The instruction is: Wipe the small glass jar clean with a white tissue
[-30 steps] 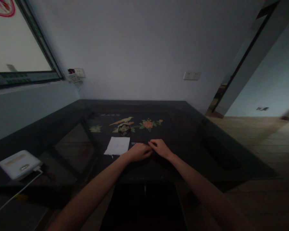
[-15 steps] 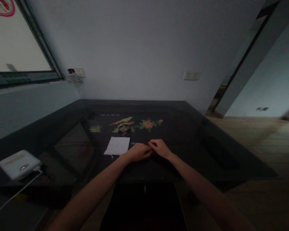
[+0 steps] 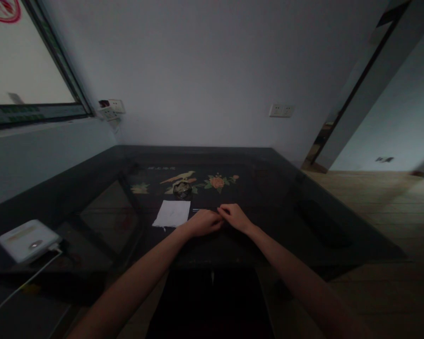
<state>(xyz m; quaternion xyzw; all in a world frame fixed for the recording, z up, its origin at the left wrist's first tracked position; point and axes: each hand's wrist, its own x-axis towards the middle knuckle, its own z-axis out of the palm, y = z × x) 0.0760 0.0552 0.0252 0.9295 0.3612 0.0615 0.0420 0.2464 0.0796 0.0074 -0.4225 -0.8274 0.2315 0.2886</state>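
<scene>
My left hand (image 3: pixel 205 222) rests on the dark tabletop (image 3: pixel 268 188), its fingers curled in. Against its fingertips lies my right hand (image 3: pixel 234 216), also with bent, closed fingers. The two hands meet; anything small between the fingers cannot be made out. Just left of my left hand is a white sheet of paper (image 3: pixel 172 213) with a ragged lower edge, lying flat. Behind the paper sits a small, dark, crumpled-looking round object (image 3: pixel 182 189), whose kind is unclear in the dim light.
A white box-like device (image 3: pixel 30 241) with a white cable (image 3: pixel 24 285) stands at the table's left. A long dark object (image 3: pixel 323 223) lies on the right side. The far edge meets a wall with sockets (image 3: pixel 281 110). Bird and flower pictures decorate the surface.
</scene>
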